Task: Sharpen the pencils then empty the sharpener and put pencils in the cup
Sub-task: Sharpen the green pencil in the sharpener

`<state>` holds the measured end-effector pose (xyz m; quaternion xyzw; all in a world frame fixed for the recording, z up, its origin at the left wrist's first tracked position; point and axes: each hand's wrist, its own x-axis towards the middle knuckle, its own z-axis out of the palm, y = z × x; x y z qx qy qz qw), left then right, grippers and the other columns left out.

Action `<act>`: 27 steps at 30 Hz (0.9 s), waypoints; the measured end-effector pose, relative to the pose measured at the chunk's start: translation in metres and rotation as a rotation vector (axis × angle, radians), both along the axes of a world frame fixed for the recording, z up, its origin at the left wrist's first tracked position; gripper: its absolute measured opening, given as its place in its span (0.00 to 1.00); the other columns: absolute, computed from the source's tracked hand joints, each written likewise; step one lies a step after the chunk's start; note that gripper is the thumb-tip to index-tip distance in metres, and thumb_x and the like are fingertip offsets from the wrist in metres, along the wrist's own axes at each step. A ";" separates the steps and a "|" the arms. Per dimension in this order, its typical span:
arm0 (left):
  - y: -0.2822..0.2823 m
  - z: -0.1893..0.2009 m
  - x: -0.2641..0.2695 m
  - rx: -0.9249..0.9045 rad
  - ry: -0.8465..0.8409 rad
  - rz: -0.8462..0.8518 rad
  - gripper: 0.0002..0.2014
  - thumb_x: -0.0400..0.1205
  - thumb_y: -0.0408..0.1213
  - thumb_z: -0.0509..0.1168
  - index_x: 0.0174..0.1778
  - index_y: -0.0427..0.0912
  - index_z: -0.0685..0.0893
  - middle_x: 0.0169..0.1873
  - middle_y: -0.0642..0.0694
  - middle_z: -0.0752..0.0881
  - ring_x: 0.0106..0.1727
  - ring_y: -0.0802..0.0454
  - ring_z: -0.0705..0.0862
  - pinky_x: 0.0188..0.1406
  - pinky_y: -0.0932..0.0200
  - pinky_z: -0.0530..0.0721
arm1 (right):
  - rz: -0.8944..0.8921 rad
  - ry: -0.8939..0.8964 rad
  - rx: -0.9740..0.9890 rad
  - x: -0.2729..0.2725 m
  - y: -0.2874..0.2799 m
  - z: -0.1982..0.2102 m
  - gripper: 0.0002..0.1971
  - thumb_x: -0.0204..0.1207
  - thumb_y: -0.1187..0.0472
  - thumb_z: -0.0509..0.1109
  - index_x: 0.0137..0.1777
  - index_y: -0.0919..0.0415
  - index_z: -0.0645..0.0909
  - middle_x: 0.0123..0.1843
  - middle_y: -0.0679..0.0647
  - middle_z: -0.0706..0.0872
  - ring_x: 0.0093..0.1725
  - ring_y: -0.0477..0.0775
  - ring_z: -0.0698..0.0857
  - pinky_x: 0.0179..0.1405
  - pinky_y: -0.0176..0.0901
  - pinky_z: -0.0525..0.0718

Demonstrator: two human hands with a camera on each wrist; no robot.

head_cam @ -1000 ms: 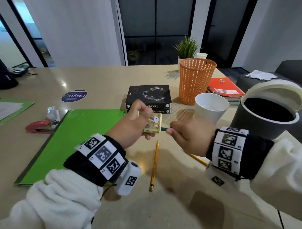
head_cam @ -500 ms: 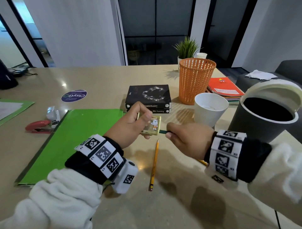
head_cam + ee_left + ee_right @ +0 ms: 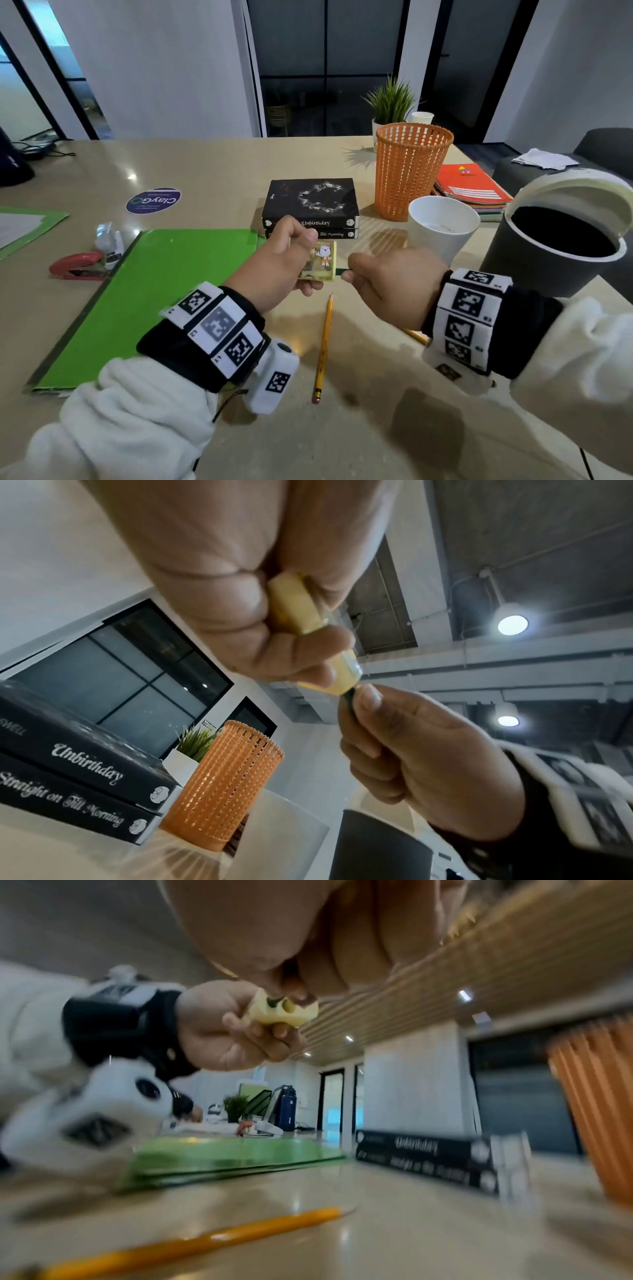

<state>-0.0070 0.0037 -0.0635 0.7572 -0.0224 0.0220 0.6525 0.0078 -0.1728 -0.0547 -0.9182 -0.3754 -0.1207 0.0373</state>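
Frame centre — small yellow plastic box sharpener (image 3: 317, 263) gripped in left hand (image 3: 274, 263); dark green pencil (image 3: 339, 271) pinched by right hand (image 3: 390, 284), axis horizontal, tip seated leftward in the sharpener's hole.

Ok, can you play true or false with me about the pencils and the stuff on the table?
1. The left hand holds the yellow sharpener. True.
2. The right hand holds a red pencil. False: the green pencil, pushed into the sharpener.
3. A yellow pencil lies on the table. True.
4. The white cup is full of pencils. False: none stand in it.
5. The orange basket lies tipped over. False: upright.
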 end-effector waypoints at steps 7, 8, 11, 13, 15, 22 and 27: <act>0.011 -0.001 -0.005 0.200 -0.202 -0.164 0.07 0.80 0.50 0.61 0.41 0.54 0.71 0.36 0.53 0.79 0.29 0.53 0.84 0.32 0.58 0.83 | -0.009 0.444 0.052 0.005 0.000 0.000 0.19 0.84 0.50 0.51 0.29 0.50 0.61 0.27 0.46 0.70 0.32 0.50 0.72 0.33 0.43 0.65; 0.013 -0.001 -0.005 0.219 -0.223 -0.176 0.07 0.78 0.53 0.63 0.41 0.58 0.72 0.34 0.54 0.80 0.29 0.53 0.84 0.33 0.56 0.85 | -0.009 0.505 0.077 0.005 0.000 0.000 0.19 0.84 0.51 0.51 0.29 0.50 0.62 0.27 0.46 0.70 0.30 0.47 0.71 0.32 0.43 0.66; 0.017 -0.001 -0.004 0.255 -0.280 -0.196 0.03 0.72 0.56 0.62 0.38 0.65 0.75 0.34 0.58 0.83 0.30 0.53 0.85 0.35 0.51 0.85 | -0.024 0.625 0.163 0.003 0.001 -0.001 0.20 0.84 0.51 0.53 0.29 0.50 0.64 0.27 0.47 0.69 0.27 0.44 0.69 0.30 0.38 0.67; 0.017 0.000 -0.005 0.220 -0.311 -0.205 0.02 0.71 0.53 0.63 0.37 0.65 0.78 0.34 0.57 0.83 0.31 0.55 0.83 0.32 0.55 0.85 | -0.046 0.697 0.213 0.001 0.002 -0.003 0.20 0.84 0.51 0.53 0.29 0.50 0.66 0.27 0.47 0.69 0.27 0.44 0.69 0.30 0.39 0.67; 0.016 0.001 -0.006 0.148 -0.312 -0.219 0.02 0.70 0.50 0.65 0.35 0.64 0.81 0.33 0.59 0.84 0.32 0.60 0.82 0.29 0.61 0.84 | -0.075 0.768 0.263 0.000 0.002 -0.004 0.20 0.84 0.51 0.54 0.28 0.51 0.67 0.25 0.46 0.70 0.25 0.44 0.68 0.29 0.38 0.66; 0.019 -0.002 0.002 0.046 -0.144 -0.155 0.08 0.77 0.45 0.67 0.40 0.46 0.77 0.33 0.46 0.82 0.28 0.55 0.81 0.26 0.61 0.82 | -0.039 0.440 0.144 -0.003 0.005 -0.002 0.09 0.84 0.51 0.51 0.46 0.53 0.66 0.32 0.47 0.74 0.37 0.54 0.78 0.34 0.44 0.68; 0.015 -0.001 0.004 -0.154 0.071 -0.058 0.08 0.83 0.39 0.58 0.39 0.42 0.72 0.36 0.41 0.79 0.24 0.55 0.81 0.18 0.66 0.79 | 0.033 -0.097 -0.052 -0.003 0.004 0.002 0.05 0.77 0.57 0.66 0.45 0.58 0.77 0.33 0.49 0.82 0.26 0.56 0.82 0.18 0.36 0.58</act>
